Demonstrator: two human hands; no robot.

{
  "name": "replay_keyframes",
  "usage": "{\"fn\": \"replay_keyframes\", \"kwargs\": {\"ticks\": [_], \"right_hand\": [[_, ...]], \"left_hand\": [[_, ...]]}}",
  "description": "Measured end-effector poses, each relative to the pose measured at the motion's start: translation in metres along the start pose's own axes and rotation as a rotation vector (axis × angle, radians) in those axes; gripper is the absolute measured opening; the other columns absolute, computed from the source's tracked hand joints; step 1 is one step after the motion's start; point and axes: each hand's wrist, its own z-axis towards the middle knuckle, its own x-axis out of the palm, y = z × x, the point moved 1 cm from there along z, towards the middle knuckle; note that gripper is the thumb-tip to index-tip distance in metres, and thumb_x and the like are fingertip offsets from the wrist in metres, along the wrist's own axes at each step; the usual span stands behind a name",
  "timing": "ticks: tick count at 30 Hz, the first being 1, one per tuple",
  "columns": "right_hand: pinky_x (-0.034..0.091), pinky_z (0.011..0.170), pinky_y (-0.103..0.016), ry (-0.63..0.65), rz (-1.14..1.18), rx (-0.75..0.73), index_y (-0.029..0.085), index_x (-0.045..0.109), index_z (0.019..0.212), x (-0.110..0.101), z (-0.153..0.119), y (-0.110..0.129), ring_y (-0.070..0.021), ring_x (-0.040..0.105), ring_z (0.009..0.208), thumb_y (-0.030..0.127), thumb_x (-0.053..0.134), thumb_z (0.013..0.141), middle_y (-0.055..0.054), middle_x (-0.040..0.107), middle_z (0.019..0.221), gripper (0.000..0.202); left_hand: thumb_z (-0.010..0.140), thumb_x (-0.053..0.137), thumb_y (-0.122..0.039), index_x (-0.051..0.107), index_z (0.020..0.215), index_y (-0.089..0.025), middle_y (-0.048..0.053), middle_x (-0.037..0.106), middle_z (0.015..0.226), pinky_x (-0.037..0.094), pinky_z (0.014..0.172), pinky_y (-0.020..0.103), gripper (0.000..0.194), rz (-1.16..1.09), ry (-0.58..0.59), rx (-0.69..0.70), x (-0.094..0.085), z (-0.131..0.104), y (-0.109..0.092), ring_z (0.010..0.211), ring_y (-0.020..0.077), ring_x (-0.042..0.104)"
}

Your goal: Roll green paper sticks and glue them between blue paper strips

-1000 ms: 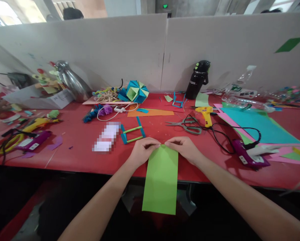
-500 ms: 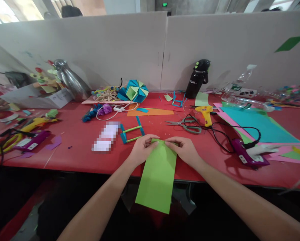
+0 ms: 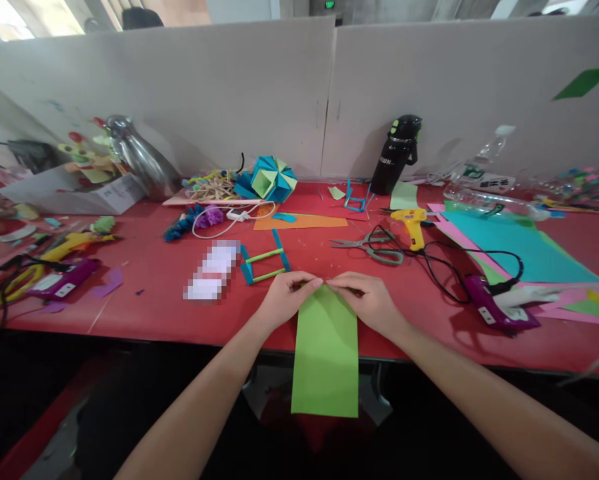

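A long sheet of green paper (image 3: 326,360) hangs toward me over the table's front edge. My left hand (image 3: 290,297) pinches its far end near the middle, thumb and fingers closed. Beside it, my right hand (image 3: 367,299) grips the same end, and the two thumbs nearly meet. The fingers cover that edge, so I cannot make out whether it is folded or rolled. Just beyond my left hand stands a small frame of blue and green paper sticks (image 3: 264,259). Grey-handled scissors (image 3: 372,247) lie open past my right hand.
A yellow glue gun (image 3: 410,225) with a black cord leads to a purple power block (image 3: 499,307) at right. Coloured sheets (image 3: 522,247), a black bottle (image 3: 395,155) and plastic bottles stand or lie behind. A blurred-out rectangle (image 3: 212,272), orange paper (image 3: 309,222) and a paper ball (image 3: 274,180) are at left and centre.
The near end of the green paper has swung to the right, so the sheet now hangs straighter. Both hands keep their pinch at its far end and have barely shifted.
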Motion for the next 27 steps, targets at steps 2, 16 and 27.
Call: {"fn": "replay_keyframes", "kwargs": {"ticks": [2, 16, 27], "right_hand": [[0.054, 0.081, -0.033, 0.007, -0.009, -0.013, 0.028, 0.077, 0.096, 0.001, -0.001, 0.001, -0.0203, 0.069, 0.089, 0.027, 0.060, 0.090, -0.004, 0.075, 0.098, 0.018], [0.052, 0.070, -0.029, 0.055, 0.166, 0.243, 0.022, 0.075, 0.088, 0.006, 0.003, -0.002, -0.0199, 0.069, 0.081, 0.041, 0.067, 0.084, -0.004, 0.075, 0.087, 0.022], [0.053, 0.064, -0.030, -0.041, 0.250, 0.381, 0.022, 0.078, 0.090, 0.005, 0.003, -0.014, -0.0196, 0.068, 0.073, 0.048, 0.073, 0.077, -0.006, 0.077, 0.089, 0.030]], "left_hand": [[0.087, 0.063, -0.039, 0.074, 0.091, -0.016, 0.006, 0.075, 0.089, 0.052, 0.069, 0.026, 0.025, -0.005, 0.007, -0.004, 0.000, 0.001, 0.003, 0.079, 0.0187, 0.067], [0.085, 0.066, -0.034, 0.076, 0.094, -0.018, 0.006, 0.077, 0.090, 0.054, 0.069, 0.027, 0.021, 0.009, -0.038, -0.004, 0.003, -0.001, 0.004, 0.080, 0.0195, 0.070], [0.090, 0.059, -0.037, 0.074, 0.093, -0.016, 0.005, 0.076, 0.090, 0.054, 0.072, 0.027, 0.026, 0.064, -0.085, 0.035, 0.001, 0.001, 0.006, 0.082, 0.0192, 0.069]]}}
